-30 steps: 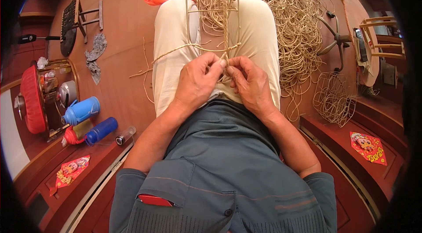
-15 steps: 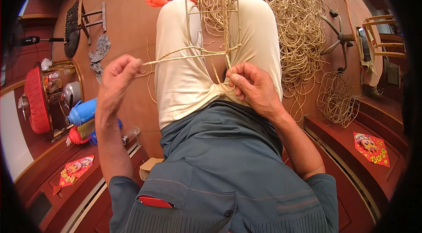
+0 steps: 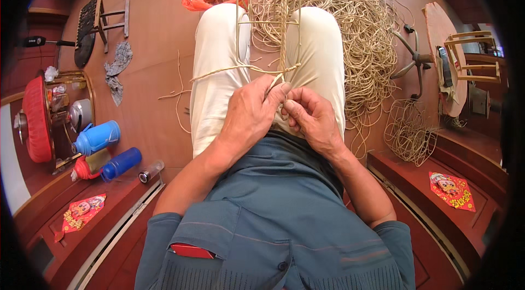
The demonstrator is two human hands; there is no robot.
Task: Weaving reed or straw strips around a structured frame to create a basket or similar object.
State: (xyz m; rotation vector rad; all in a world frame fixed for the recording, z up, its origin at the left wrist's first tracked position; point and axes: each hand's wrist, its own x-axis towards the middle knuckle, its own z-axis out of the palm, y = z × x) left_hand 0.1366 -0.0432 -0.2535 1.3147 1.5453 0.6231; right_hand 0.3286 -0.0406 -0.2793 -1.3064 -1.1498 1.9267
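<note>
Here's the braid (image 3: 283, 38), straw-coloured and tightly plaited, running near vertical down the picture, its lower tip hidden! Behind it stands the frame (image 3: 237, 23), slim tan rods with rungs across, ladder-like, its top cut off by the picture's edge. And out to the left goes a loose strand (image 3: 219, 72), pale and twisted, slanting gently down to a free tip. A short end (image 3: 296, 66) pokes out on the braid's right, level with that strand. Lower still, another thin pale strand slants tight beside the braid.
</note>
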